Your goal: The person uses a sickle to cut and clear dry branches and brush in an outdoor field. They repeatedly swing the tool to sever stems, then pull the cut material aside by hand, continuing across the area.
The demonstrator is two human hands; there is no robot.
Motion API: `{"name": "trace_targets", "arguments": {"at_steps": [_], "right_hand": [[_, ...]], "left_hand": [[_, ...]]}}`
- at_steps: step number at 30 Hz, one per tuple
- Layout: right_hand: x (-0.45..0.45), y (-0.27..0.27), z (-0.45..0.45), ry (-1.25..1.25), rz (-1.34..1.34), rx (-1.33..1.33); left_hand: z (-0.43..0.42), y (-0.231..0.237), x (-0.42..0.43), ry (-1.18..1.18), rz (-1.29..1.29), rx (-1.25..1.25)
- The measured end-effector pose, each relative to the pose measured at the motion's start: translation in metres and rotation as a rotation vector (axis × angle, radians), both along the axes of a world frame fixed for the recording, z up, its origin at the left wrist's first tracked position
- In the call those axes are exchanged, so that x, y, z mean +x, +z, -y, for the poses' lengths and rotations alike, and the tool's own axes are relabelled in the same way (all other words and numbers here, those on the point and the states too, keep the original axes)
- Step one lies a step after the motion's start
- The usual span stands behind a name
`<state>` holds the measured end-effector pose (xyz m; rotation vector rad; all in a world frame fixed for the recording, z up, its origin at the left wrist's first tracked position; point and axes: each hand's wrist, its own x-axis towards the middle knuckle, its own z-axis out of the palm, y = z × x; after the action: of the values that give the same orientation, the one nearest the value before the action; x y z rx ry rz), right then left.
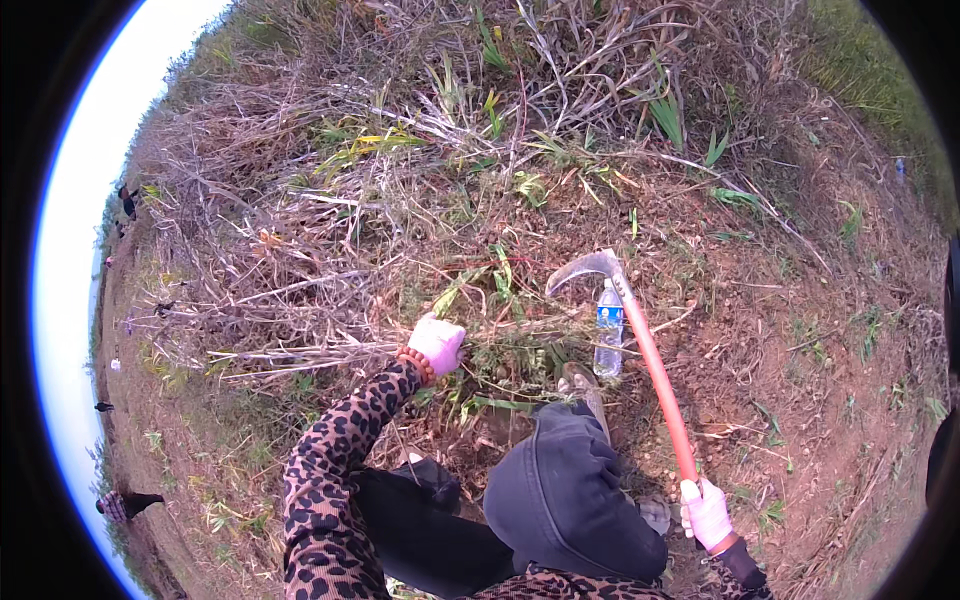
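My left hand (437,345), in a pale glove with a beaded bracelet at the wrist, is closed around a bundle of dry stalks (315,357) that lies crosswise before my knees. At the lower right my right hand (706,513), also gloved, grips the lower end of a long orange-red handle. This belongs to a sickle (658,367), whose curved metal blade points left at the top. Just left of the handle, a clear plastic water bottle (609,330) with a blue label lies on the soil. Green leaves and weeds are around the stalks near my left hand.
Tangled dry brush (450,112) covers the ground ahead and to the left. Reddish bare soil (795,420) with scattered stems lies at the right. My shoe (581,386) is close below the bottle. Several people are far off at the left edge, one in a checked top (116,508).
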<state>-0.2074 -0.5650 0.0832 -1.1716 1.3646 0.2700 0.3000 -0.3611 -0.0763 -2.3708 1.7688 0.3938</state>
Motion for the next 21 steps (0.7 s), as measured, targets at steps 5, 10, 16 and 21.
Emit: {"name": "trace_targets", "arguments": {"at_steps": [5,10,16,21], "right_hand": [[0.074,-0.071,0.042,-0.111,0.309,0.015],[0.168,-0.11,0.075,-0.07,0.386,-0.013],[0.291,-0.177,0.084,-0.068,0.489,0.015],[0.374,-0.212,0.061,0.038,0.459,0.078]], "left_hand": [[-0.066,0.06,0.029,0.192,0.149,0.17],[-0.153,0.12,0.033,0.363,0.21,0.497],[-0.182,0.103,0.018,0.422,0.126,0.68],[-0.137,0.078,0.027,0.116,0.192,0.585]]}}
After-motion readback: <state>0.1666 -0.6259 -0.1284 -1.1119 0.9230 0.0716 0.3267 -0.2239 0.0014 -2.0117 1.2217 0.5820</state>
